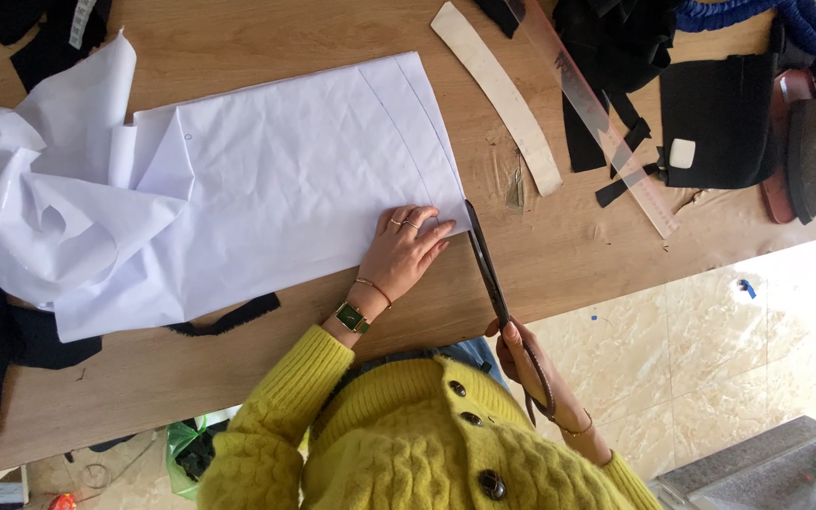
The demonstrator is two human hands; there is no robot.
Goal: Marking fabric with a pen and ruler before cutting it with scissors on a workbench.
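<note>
Left hand [406, 250] flat on paper [276, 189]; right hand [531, 364] grips scissors [488, 269].

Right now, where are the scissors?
In the head view, the scissors are in the right hand, right of centre, with the tips at the white paper's corner beside the left hand.

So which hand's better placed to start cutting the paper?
Right, most likely. The right hand holds the scissors, and their tips sit at the paper's near corner. The left hand lies flat on the paper beside the blades, holding no tool.
</note>
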